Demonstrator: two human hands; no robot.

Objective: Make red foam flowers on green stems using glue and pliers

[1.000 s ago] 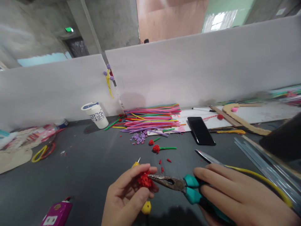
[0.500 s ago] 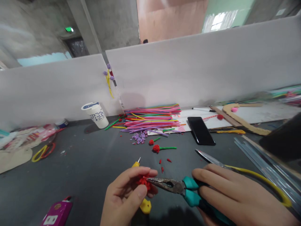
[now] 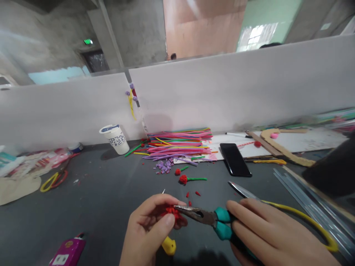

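My left hand [image 3: 151, 231] is closed around a small red flower-like piece [image 3: 172, 211], pinched between thumb and fingers. With my right hand [image 3: 263, 229] I grip the teal handles of long-nose pliers [image 3: 203, 215]. The jaw tips touch the red piece; whether they clamp a bit of it I cannot tell. Beneath my left hand lies a tool with a yellow handle [image 3: 169, 246], mostly hidden, its metal tip showing above my fingers. Beyond my hands are a red flower on a green stem [image 3: 183, 180], a smaller one [image 3: 178, 171] and loose red bits [image 3: 198, 193].
Scissors with yellow handles [image 3: 302, 210] lie partly under my right hand. Behind are a black phone [image 3: 235, 159], colourful craft stems [image 3: 177, 144], purple snippets [image 3: 165, 166] and a paper cup [image 3: 116, 140]. A purple box-like object [image 3: 68, 251] is front left; clear sticks [image 3: 318, 210] lie right.
The view has tilted up slightly, so the table things appear a little lower. Both hands keep their hold, and the pliers' tips remain at the red piece with a slightly changed angle.
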